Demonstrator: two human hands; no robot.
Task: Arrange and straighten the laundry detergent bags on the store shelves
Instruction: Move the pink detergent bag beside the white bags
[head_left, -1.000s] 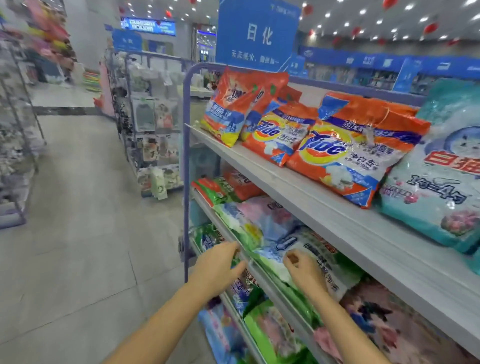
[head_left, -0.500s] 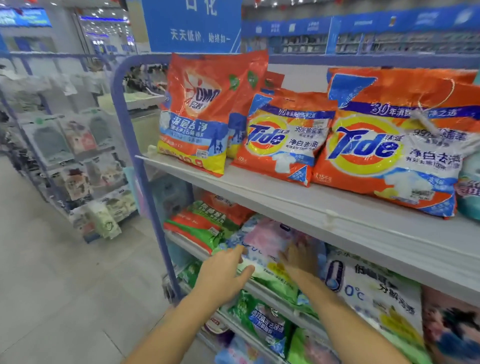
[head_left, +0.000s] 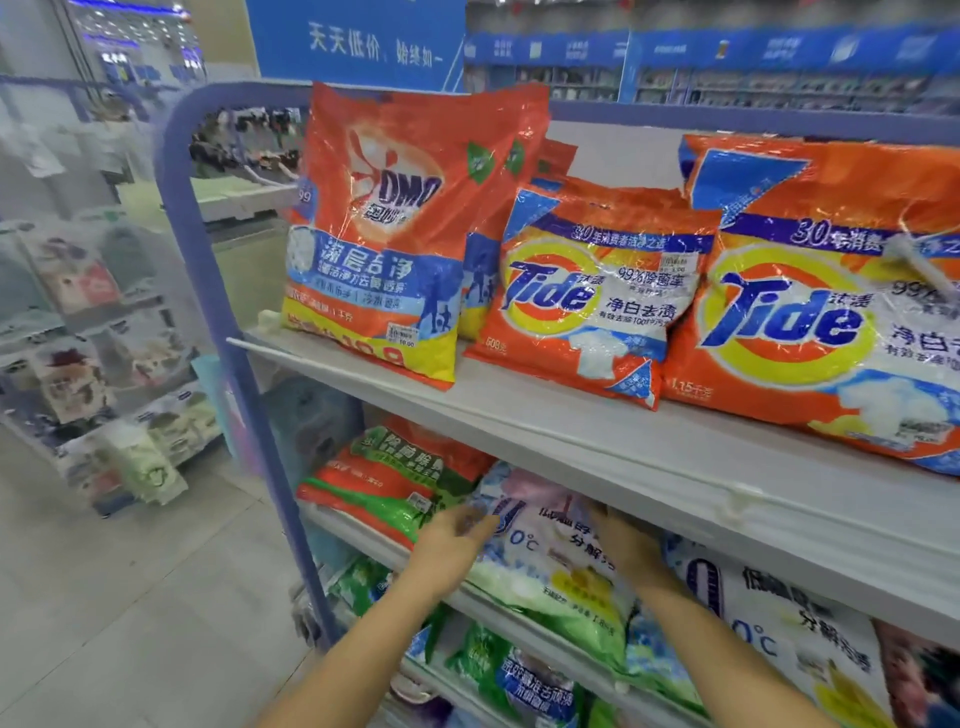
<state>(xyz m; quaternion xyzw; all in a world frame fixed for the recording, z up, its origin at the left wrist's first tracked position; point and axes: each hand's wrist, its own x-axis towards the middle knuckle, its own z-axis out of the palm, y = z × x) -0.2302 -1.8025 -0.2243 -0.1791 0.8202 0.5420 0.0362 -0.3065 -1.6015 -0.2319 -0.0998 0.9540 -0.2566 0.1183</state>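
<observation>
Both hands moved off the shelf lip onto the white bag (head_left: 550, 566) on middle shelf (head_left: 353, 532): left hand (head_left: 452, 540) flat on its left edge, grip wide; right hand (head_left: 623, 545) on its right, grip unclear. Straightening looked under way

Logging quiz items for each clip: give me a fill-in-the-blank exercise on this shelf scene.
1. The left hand and the right hand both touch a white 0°C bag on the shelf directly ____ the top shelf.
2. On the top shelf, the OMO bag stands to the ____ of the small Tide bag.
3. The neighbouring bag, left of the touched one, is red and ____.
Missing words: below; left; green.
</observation>
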